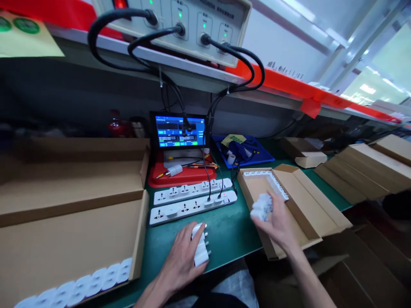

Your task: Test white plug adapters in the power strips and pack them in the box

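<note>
My left hand (184,256) is closed around a row of white power adapters (201,252) on the green bench, their prongs pointing right. Over the near left side of the right cardboard box (298,216), my right hand (276,220) grips a cluster of white power adapters (261,207), slightly blurred. Inside that box, a row of white adapters (278,187) lines the far and right edges. The left cardboard box (96,231) has another row of white adapters (83,287) along its near side. Two white power strips (192,207) lie between the boxes.
A lit screen (180,131) stands behind a red tray (154,173) with leads. Beside it is a blue tray (260,157) with cables. Black cables (173,85) hang from a tester (192,25) on the shelf above. More cardboard boxes (362,171) sit at right.
</note>
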Available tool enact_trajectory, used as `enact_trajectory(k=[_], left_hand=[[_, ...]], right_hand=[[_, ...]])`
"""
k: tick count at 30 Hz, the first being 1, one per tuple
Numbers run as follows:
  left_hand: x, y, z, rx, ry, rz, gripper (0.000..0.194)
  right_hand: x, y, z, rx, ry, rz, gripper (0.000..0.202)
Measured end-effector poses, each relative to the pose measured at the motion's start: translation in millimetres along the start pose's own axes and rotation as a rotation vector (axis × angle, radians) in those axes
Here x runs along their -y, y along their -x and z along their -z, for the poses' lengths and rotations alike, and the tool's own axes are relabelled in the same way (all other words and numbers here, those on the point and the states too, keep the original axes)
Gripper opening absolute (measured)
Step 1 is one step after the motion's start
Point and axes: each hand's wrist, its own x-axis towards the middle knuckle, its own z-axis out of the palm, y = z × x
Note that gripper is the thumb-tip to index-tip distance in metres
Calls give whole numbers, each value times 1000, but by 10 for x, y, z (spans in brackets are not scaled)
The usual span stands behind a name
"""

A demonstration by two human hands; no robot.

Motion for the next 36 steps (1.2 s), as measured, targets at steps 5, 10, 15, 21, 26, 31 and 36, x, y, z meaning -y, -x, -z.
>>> enact_trajectory(k=[5, 10, 15, 21, 26, 31, 36], left_hand=[[0, 66, 137, -43, -94, 134, 97], [46, 139, 164, 23, -92, 205, 103], [54, 159, 199, 74, -76, 235, 120], [46, 69, 255, 106, -183, 196, 107], [-30, 43, 327, -101, -242, 124, 108], [-100, 29, 252, 72, -278, 228, 100], [-177, -226, 1085, -93, -83, 189, 107]], right_hand=[[736, 409, -839, 238, -309, 281, 105], [510, 667, -1290, 213, -158, 336, 106], [295, 704, -1209, 233, -45, 414, 110], [494, 441, -1035, 257, -67, 585, 90], [707, 351, -709, 31, -213, 522, 97], [586, 391, -936, 24, -80, 643, 89], [594, -129, -403, 77, -239, 528, 79]])
